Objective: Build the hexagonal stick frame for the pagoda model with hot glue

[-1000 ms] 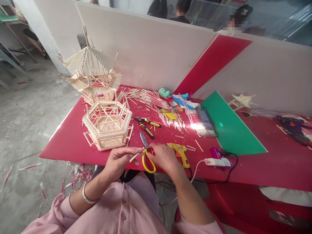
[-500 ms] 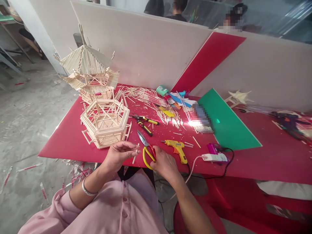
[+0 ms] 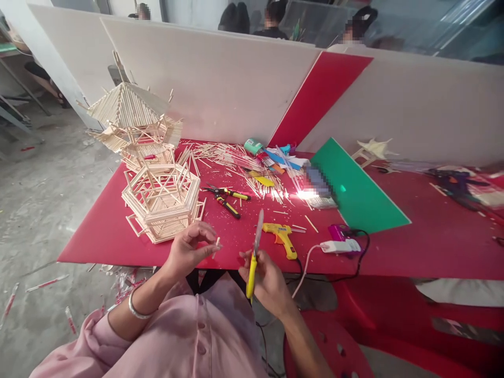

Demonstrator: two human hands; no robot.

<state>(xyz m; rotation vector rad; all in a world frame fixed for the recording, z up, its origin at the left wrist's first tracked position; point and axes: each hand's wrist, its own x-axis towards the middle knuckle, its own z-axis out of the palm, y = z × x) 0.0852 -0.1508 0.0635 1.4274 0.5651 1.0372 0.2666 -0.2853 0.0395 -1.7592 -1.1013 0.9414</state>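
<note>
My left hand (image 3: pixel 196 245) pinches a short thin wooden stick (image 3: pixel 217 243) between thumb and fingertips, just over the table's front edge. In my right hand (image 3: pixel 266 278) is a pair of scissors (image 3: pixel 254 262) with yellow handles, its blades pointing up and away from me. The blades are apart from the stick. Close beyond my left hand stands a hexagonal stick frame (image 3: pixel 161 202), open at the top. Behind it rises a pagoda-like stick model (image 3: pixel 128 113) with a sloped roof. Black-and-yellow pliers (image 3: pixel 228 199) lie open between the frame and the scissors.
A yellow glue gun (image 3: pixel 281 236) lies right of my right hand, its cord running off the edge. Loose sticks (image 3: pixel 224 157) heap at the back. A white power strip (image 3: pixel 340 247), a green board (image 3: pixel 358 189) and a red stool (image 3: pixel 326 341) are on the right.
The scissors have swung away from the stick to the right and turned upright, edge-on to me. My left hand keeps its pinch on the stick, which looks shorter. The view has shifted slightly.
</note>
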